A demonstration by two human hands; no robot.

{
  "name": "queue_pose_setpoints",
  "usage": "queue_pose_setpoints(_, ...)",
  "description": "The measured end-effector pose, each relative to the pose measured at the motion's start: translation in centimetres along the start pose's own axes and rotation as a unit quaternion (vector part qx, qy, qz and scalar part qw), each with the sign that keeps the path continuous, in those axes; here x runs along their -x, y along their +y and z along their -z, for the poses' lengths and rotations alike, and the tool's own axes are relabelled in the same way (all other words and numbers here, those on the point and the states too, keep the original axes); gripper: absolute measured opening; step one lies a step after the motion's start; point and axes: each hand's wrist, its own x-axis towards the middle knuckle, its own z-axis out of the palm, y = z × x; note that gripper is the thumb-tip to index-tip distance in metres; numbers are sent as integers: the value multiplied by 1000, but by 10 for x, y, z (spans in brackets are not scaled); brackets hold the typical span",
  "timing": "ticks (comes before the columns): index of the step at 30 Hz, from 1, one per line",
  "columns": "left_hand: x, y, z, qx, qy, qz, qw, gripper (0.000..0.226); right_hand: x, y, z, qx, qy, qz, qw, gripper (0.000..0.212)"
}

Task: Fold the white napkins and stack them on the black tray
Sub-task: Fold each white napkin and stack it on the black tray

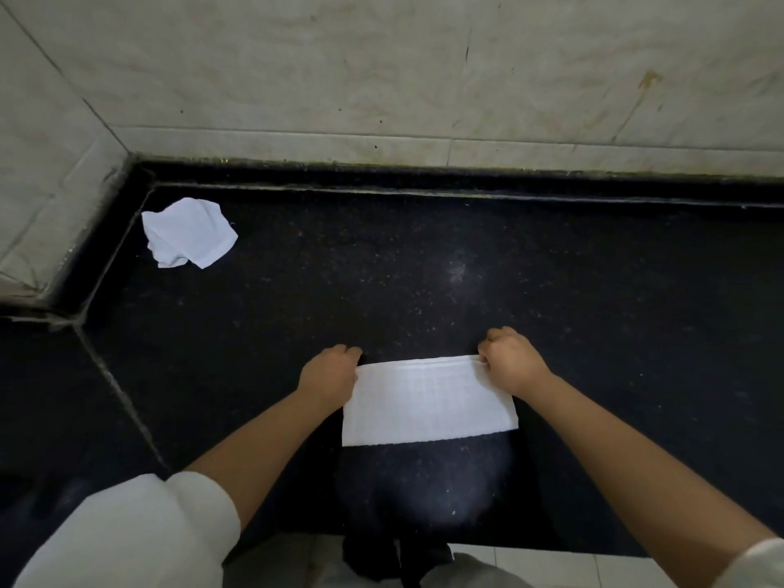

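Observation:
A white napkin (428, 403) lies folded into a wide rectangle on the black counter (424, 269), near the front edge. My left hand (329, 373) pinches its far left corner. My right hand (511, 358) pinches its far right corner. Both hands hold the far edge, which looks doubled over. A second white napkin (186, 233) lies crumpled at the back left of the counter, near the wall corner. No black tray shows in the view.
Pale tiled walls (382, 78) close the counter at the back and on the left. A seam (119, 388) crosses the counter on the left. The counter's front edge (551, 545) runs just below the napkin, with light floor tiles beyond.

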Motion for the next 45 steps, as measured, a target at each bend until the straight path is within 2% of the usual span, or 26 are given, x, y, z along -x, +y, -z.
queue_pose_setpoints(2,-2,0,1,5,-13,-3,1000,35,-1,-3,4,-4,-28,4,1000,16)
queue_pose_setpoints(7,1,-7,9,34,-22,-14,999,27,4,1,15,-84,-50,11,995,35)
queue_pose_setpoints(10,5,-7,34,54,-8,-24,998,26,11,5,38,-139,-43,5,989,22)
queue_pose_setpoints(12,4,-6,62,65,32,-34,997,23,14,6,62,-162,-6,-5,987,19)
queue_pose_setpoints(14,3,-6,92,70,105,-49,991,21,16,7,85,-160,66,-1,985,10)
queue_pose_setpoints(15,2,-8,103,66,146,-62,985,22,17,7,95,-146,104,1,984,12)
queue_pose_setpoints(18,5,-12,113,29,259,-112,959,21,19,5,104,-12,241,61,969,23)
queue_pose_setpoints(20,11,-17,103,-24,286,-179,941,20,24,2,92,58,279,88,955,15)
queue_pose_setpoints(21,15,-19,95,-60,268,-193,942,24,28,-1,82,85,280,91,952,15)
queue_pose_setpoints(22,19,-21,80,-98,266,-206,937,23,30,-4,66,101,268,87,954,20)
queue_pose_setpoints(23,23,-21,65,-129,231,-207,942,17,36,-8,50,113,246,68,960,18)
queue_pose_setpoints(24,26,-19,49,-149,175,-194,954,15,42,-12,33,121,213,51,968,7)
queue_pose_setpoints(25,30,-18,32,-160,96,-166,968,20,46,-15,13,111,172,42,978,10)
queue_pose_setpoints(27,34,-19,1,-169,1,-150,974,28,53,-18,-27,75,89,30,993,32)
queue_pose_setpoints(28,37,-19,-4,-166,-22,-144,975,29,55,-19,-39,44,86,14,995,34)
queue_pose_setpoints(32,40,-30,-5,-171,-15,-175,969,34,71,-16,-43,-41,115,-41,992,22)
queue_pose_setpoints(34,41,-36,-5,-183,-22,-188,965,42,75,-12,-40,-33,77,-57,995,31)
queue_pose_setpoints(37,42,-36,-9,-155,-10,-142,978,50,73,-15,-38,-36,61,-94,993,31)
queue_pose_setpoints(40,40,-29,-14,-105,80,-90,987,46,62,-24,-35,-111,101,-172,974,19)
queue_pose_setpoints(43,31,-15,-8,-73,136,-91,984,41,49,-34,-30,-167,56,-245,953,24)
queue_pose_setpoints(45,24,-5,-8,-40,93,-66,993,49,43,-42,-29,-170,33,-287,942,34)
